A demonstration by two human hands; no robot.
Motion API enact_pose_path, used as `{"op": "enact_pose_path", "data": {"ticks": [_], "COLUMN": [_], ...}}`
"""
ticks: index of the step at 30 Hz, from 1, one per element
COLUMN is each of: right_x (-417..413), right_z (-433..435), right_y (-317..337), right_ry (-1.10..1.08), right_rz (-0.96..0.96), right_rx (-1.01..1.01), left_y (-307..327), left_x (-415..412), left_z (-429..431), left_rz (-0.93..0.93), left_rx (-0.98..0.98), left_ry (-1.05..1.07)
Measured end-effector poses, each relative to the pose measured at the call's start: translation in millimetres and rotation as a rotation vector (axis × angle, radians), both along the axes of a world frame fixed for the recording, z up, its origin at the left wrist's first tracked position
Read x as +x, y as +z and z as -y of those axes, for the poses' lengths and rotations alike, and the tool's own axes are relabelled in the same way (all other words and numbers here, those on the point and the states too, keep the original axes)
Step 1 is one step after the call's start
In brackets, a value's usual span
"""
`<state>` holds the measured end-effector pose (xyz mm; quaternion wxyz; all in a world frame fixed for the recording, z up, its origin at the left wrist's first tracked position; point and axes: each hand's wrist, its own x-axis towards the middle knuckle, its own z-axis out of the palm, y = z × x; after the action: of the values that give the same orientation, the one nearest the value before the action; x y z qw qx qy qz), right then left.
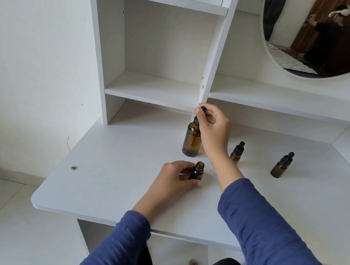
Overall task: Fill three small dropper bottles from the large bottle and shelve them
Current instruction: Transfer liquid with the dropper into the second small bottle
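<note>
Head view: the left hand [176,176] grips an uncapped small amber bottle [198,172] upright on the white desk [112,168]; at its 12 o'clock stands the large amber bottle [191,142], its black dropper top [200,111] pinched by the right hand [212,129]; two capped dropper bottles [237,151] [282,165] stand at the large bottle's 3 o'clock, apart.

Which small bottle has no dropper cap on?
The small bottle gripped by the left hand: its neck is open; the middle bottle and the rightmost bottle carry black droppers.
</note>
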<state>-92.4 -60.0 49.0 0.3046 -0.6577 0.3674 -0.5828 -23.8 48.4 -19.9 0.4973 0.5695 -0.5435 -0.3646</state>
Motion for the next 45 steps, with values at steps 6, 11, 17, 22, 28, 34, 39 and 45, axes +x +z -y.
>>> {"op": "enact_pose_path", "data": {"ticks": [6,11,17,22,28,34,39,45], "right_x": [1,1,-4,-15,-28,-34,-36,-37], "right_z": [-1,-3,-11,-28,-45,-55,-57,-56], "right_y": [10,37,72,82,61,43,33,22], "right_ry": [-0.012,-0.048,-0.074,-0.039,-0.011,0.006,0.014,0.017], "right_rz": [-0.010,0.046,0.159,0.231,0.174,0.148,0.127,0.094], "right_rx": [-0.007,-0.105,-0.242,-0.301,-0.260,-0.219,-0.195,-0.158], "left_y": [-1,0,1,0,0,0,0,-1], "left_x": [0,0,0,0,-1,-2,-2,-2], "left_z": [0,0,-1,-2,-3,-4,-4,-3], "left_rz": [0.015,0.017,0.037,0.070,0.097,0.098,0.096,0.087], "left_rx": [-0.002,-0.011,-0.018,-0.025,-0.043,-0.049,-0.054,-0.047], "left_ry": [-0.003,-0.003,0.008,0.014,0.029,0.033,0.035,0.044]}}
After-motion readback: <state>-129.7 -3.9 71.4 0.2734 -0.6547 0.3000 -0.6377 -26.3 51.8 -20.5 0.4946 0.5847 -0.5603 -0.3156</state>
